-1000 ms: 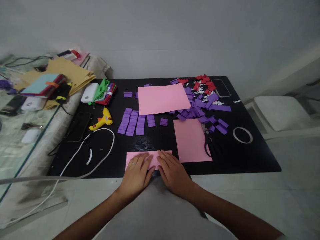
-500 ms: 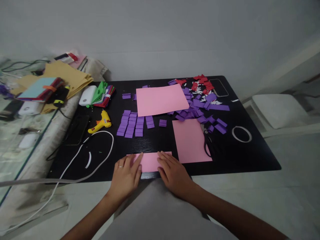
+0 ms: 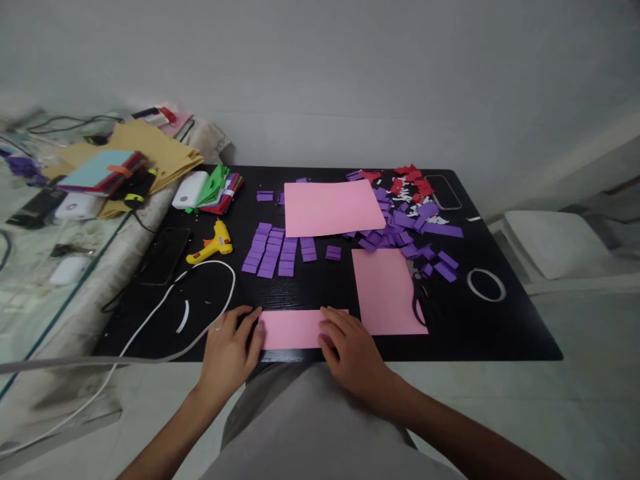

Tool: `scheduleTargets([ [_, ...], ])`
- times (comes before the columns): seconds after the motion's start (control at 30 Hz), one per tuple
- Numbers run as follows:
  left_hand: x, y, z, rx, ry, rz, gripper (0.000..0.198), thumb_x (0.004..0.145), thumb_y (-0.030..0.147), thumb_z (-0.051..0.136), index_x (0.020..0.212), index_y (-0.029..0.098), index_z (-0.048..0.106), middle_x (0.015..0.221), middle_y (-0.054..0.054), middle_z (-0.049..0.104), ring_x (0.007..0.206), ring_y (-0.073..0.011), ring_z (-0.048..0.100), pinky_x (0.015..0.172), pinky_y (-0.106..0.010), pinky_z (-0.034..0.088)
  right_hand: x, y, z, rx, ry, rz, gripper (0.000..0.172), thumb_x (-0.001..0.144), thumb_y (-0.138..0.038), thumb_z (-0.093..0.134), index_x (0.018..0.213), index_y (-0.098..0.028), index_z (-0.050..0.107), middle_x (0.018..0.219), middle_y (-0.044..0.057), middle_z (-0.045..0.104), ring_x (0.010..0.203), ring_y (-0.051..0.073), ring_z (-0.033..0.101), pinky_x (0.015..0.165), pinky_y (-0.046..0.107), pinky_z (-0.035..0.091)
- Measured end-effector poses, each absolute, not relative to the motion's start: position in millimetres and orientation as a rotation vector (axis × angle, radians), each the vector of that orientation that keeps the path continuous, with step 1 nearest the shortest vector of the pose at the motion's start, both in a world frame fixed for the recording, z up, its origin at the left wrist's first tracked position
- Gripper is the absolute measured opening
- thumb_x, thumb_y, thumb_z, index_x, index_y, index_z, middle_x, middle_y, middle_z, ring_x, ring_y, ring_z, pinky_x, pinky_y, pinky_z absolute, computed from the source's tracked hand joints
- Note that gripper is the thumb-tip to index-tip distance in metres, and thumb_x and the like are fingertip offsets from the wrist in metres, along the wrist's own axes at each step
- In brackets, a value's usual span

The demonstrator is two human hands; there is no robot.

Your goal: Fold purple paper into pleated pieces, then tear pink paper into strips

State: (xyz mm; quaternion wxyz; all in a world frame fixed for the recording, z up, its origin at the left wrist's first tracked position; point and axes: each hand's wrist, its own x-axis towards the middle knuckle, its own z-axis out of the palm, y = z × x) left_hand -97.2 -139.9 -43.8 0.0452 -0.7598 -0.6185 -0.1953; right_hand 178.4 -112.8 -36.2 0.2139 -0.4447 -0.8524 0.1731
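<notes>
A narrow pink paper strip (image 3: 291,330) lies flat at the front edge of the black table. My left hand (image 3: 230,347) is at its left end, fingers apart, fingertips by the edge of the paper. Over the strip's right end rests my right hand (image 3: 353,350), its fingers spread and pressing on it. Just right of that hand is a pink sheet (image 3: 383,293) with black-handled scissors (image 3: 418,293) on its right side. Farther back, another pink sheet (image 3: 333,208) partly covers folded purple pieces (image 3: 270,250).
Purple scraps (image 3: 400,227) and red scraps (image 3: 415,183) are heaped at the back right, near a tape ring (image 3: 486,285). On the left are a yellow glue gun (image 3: 213,243), a phone (image 3: 165,255), a white cable (image 3: 234,273) and bundled coloured paper (image 3: 217,190).
My left hand has slid left off the strip's middle to its left end, showing more of the paper. My right hand stays on the right end. The view has shifted slightly.
</notes>
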Motion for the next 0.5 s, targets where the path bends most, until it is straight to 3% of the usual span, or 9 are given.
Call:
scheduleTargets([
  [0.1, -81, -129, -49, -2.308, -1.907, -0.744, 0.025, 0.104, 0.029, 0.055, 0.122, 0.017, 0.069, 0.111, -0.013, 0.067, 0.101, -0.028, 0.066, 0.088, -0.042, 0.053, 160, -101, -31, -1.216, -2.319, 0.447, 0.015, 0.1, -0.017, 0.057, 0.104, -0.019, 0.072, 0.142, 0.014, 0.068, 0.132, 0.032, 0.062, 0.108, 0.052, 0.055],
  [0.2, -66, -120, -54, -2.459, -1.912, -0.795, 0.017, 0.105, 0.025, 0.052, 0.109, 0.02, 0.067, 0.099, -0.008, 0.069, 0.091, -0.0239, 0.066, 0.082, -0.038, 0.053, 134, -86, -33, -1.225, -2.373, 0.506, 0.017, 0.102, -0.017, 0.056, 0.092, -0.02, 0.07, 0.103, 0.009, 0.075, 0.097, 0.023, 0.069, 0.087, 0.037, 0.057],
  [0.27, -60, -117, -55, -2.526, -1.936, -0.791, 0.015, 0.105, 0.023, 0.051, 0.1, 0.021, 0.065, 0.093, -0.005, 0.069, 0.085, -0.0231, 0.065, 0.079, -0.038, 0.052, 119, -78, -36, -1.308, -2.46, 0.539, 0.02, 0.104, -0.02, 0.055, 0.089, -0.02, 0.068, 0.089, 0.006, 0.073, 0.087, 0.021, 0.069, 0.079, 0.035, 0.054],
  [0.5, -59, -114, -57, -2.535, -1.993, -0.756, 0.014, 0.104, 0.025, 0.05, 0.096, 0.02, 0.061, 0.089, -0.005, 0.066, 0.083, -0.0247, 0.062, 0.075, -0.039, 0.048, 104, -69, -40, -1.47, -2.465, 0.552, 0.014, 0.103, -0.022, 0.058, 0.093, -0.019, 0.068, 0.087, 0.007, 0.075, 0.084, 0.023, 0.071, 0.073, 0.034, 0.049],
])
